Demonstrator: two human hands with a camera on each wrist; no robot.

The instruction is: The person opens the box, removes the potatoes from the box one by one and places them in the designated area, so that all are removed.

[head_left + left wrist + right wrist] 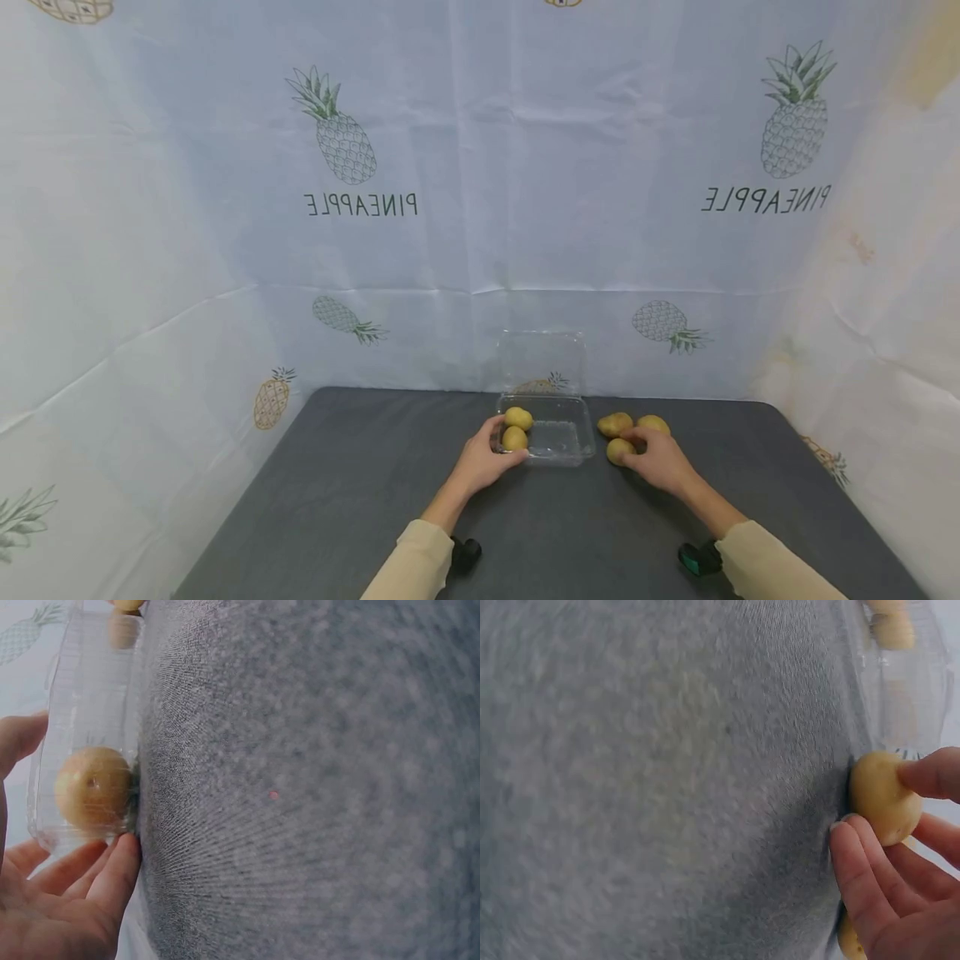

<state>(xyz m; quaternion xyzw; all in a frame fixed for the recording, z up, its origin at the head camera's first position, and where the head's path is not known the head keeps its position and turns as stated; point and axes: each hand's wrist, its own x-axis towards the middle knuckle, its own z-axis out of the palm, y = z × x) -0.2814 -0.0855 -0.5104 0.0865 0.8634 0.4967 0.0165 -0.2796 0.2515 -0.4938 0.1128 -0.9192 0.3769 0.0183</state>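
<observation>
A clear plastic clamshell box (pixel 558 437) stands on the table with its lid (pixel 542 362) raised at the back. Two yellow potatoes, a rear one (pixel 518 418) and a front one (pixel 514 439), lie in its left half. My left hand (pixel 482 461) grips the box by its left end, thumb at the front and fingers round the side. To the right of the box, my right hand (pixel 663 462) pinches a potato (pixel 885 796) between thumb and fingers, low over the cloth. Beside that hand lie two more potatoes, one behind its fingertips (pixel 615 424) and one farther right (pixel 654 424).
Dark grey cloth covers the table (pixel 360 500). A pale curtain (pixel 525 208) printed with pineapples hangs right behind the table's back edge and along both sides. Dark straps with small devices (pixel 701 558) sit at both wrists.
</observation>
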